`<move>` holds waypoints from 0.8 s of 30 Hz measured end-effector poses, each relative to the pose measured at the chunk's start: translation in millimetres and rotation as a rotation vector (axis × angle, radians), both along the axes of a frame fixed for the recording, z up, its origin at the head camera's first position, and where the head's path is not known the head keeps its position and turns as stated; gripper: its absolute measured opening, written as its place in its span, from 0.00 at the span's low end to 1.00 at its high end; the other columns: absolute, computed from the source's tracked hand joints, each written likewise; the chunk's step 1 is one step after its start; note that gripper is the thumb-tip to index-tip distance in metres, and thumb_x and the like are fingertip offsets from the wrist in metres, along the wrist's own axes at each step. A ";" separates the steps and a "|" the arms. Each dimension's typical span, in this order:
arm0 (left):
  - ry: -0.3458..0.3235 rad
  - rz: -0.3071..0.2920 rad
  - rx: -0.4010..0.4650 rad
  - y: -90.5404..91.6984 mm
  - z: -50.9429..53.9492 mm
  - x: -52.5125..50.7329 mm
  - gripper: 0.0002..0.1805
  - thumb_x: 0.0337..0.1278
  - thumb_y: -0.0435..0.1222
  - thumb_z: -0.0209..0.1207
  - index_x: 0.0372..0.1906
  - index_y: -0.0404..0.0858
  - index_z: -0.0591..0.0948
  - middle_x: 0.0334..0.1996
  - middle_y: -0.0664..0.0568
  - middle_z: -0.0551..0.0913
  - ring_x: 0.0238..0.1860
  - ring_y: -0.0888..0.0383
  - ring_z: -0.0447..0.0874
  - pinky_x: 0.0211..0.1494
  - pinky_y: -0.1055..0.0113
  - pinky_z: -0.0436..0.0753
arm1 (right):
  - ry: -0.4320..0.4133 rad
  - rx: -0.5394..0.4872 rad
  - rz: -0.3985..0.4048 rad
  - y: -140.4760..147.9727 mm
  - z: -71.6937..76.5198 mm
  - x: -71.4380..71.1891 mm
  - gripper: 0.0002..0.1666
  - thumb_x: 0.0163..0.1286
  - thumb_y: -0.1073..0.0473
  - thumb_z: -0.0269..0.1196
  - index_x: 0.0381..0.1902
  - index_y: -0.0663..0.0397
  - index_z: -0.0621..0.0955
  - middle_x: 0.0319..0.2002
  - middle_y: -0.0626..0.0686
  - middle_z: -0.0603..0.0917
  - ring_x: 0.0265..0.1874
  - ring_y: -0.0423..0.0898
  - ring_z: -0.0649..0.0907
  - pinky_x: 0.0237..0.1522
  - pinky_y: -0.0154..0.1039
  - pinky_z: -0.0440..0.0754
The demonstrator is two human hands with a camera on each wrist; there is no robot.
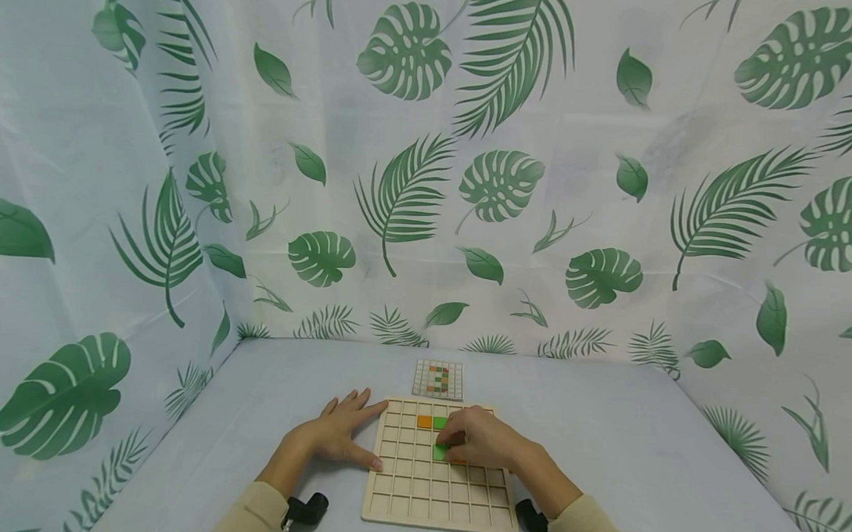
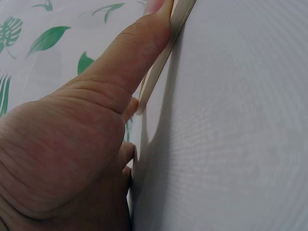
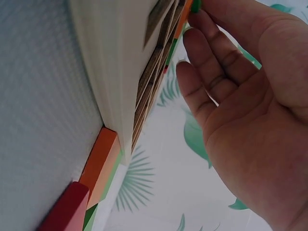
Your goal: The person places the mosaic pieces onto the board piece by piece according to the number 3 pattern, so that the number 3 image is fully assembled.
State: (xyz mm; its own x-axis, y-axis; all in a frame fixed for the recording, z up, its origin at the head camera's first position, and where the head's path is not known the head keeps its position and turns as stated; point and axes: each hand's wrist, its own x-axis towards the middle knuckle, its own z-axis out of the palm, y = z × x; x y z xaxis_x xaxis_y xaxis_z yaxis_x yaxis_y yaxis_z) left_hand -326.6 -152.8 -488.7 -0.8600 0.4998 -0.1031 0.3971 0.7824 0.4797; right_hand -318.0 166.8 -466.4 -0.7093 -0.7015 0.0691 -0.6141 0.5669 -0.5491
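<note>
The person seems to be seating a bright green tile [image 1: 440, 452] in a cell of the gridded wooden board [image 1: 440, 513], with the right hand [image 1: 486, 439] doing the fine work and the left hand [image 1: 343, 431] steadying the board. The right hand is keeping a narrow grip: its thumb and fingertips are pinching that tile, which is lying at the very tips and well away from the palm. The tile is sitting inward from all four edges of the board, somewhat closer to the far edge than to the near one; whether it is resting fully in the cell, the fingers are hiding. An orange sliver [image 1: 459, 461] is peeking out beside it under the hand. Toward the far edge, an orange tile [image 1: 424, 422] and a second green tile [image 1: 440, 423] are lying side by side in their cells. The left hand is holding nothing; its fingers are spreading wide, the thumb pressing the left edge and the index finger reaching the far left corner. Beyond the far edge, a small pattern card [image 1: 438, 379] is lying on the table. Along the right edge, an orange block [image 3: 98, 163] and a red block [image 3: 65, 209] are waiting on the table. The next move would probably be calling for squaring the tile to its cell, pressing it flat and letting go cleanly, without nudging its neighbours.
</note>
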 end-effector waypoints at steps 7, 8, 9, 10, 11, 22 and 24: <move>0.001 0.003 0.000 -0.2 -0.8 -0.7 0.63 0.40 0.70 0.73 0.83 0.54 0.60 0.84 0.37 0.47 0.85 0.35 0.40 0.83 0.32 0.40 | 0.006 0.020 0.006 0.1 1.0 0.3 0.09 0.64 0.60 0.76 0.43 0.45 0.92 0.37 0.38 0.86 0.36 0.30 0.80 0.40 0.29 0.83; 0.002 0.003 0.000 0.0 -0.6 -0.4 0.63 0.40 0.69 0.74 0.83 0.54 0.60 0.84 0.37 0.47 0.85 0.35 0.40 0.83 0.32 0.41 | 0.006 0.023 0.007 -0.3 1.6 0.9 0.09 0.64 0.60 0.76 0.43 0.45 0.93 0.37 0.38 0.86 0.36 0.30 0.80 0.40 0.29 0.82; 0.003 0.002 0.000 -0.1 -0.5 -0.3 0.63 0.40 0.69 0.74 0.83 0.54 0.60 0.84 0.37 0.47 0.85 0.35 0.40 0.83 0.32 0.41 | 0.006 0.025 0.006 -0.7 2.0 1.4 0.09 0.64 0.60 0.76 0.43 0.45 0.93 0.37 0.38 0.86 0.36 0.31 0.80 0.40 0.29 0.82; 0.003 0.001 0.001 -0.2 -0.5 -0.1 0.63 0.40 0.69 0.74 0.83 0.54 0.60 0.84 0.37 0.47 0.85 0.35 0.40 0.83 0.32 0.41 | 0.006 0.027 0.005 -1.1 2.4 1.9 0.09 0.64 0.60 0.75 0.43 0.45 0.93 0.37 0.38 0.86 0.36 0.31 0.80 0.40 0.29 0.82; 0.004 -0.001 0.001 -0.4 -0.7 -0.2 0.63 0.41 0.69 0.74 0.83 0.54 0.60 0.84 0.37 0.47 0.85 0.35 0.40 0.83 0.32 0.41 | 0.006 0.026 0.006 -1.5 2.7 2.3 0.09 0.64 0.60 0.75 0.43 0.46 0.93 0.37 0.39 0.85 0.36 0.31 0.80 0.40 0.29 0.82; 0.005 -0.005 0.001 -0.2 0.4 0.5 0.63 0.42 0.69 0.73 0.83 0.53 0.60 0.84 0.36 0.48 0.85 0.35 0.41 0.83 0.32 0.41 | 0.095 -0.069 -0.073 9.5 4.5 -3.8 0.13 0.74 0.55 0.67 0.54 0.49 0.89 0.48 0.45 0.89 0.43 0.38 0.82 0.45 0.38 0.85; 0.000 -0.004 0.003 -0.3 1.3 1.0 0.63 0.41 0.69 0.73 0.83 0.53 0.60 0.84 0.37 0.47 0.85 0.35 0.40 0.83 0.32 0.41 | 0.095 -0.102 -0.084 14.1 6.0 -4.7 0.15 0.75 0.56 0.67 0.56 0.52 0.88 0.51 0.49 0.89 0.44 0.40 0.83 0.47 0.40 0.85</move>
State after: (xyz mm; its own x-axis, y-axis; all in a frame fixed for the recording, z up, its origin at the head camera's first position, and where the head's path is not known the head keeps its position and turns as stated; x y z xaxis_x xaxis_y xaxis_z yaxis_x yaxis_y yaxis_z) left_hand -325.6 -153.1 -487.4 -0.8583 0.5030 -0.1016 0.4000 0.7797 0.4818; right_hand -322.7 180.9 -460.3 -0.7520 -0.6262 0.2060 -0.6188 0.5627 -0.5482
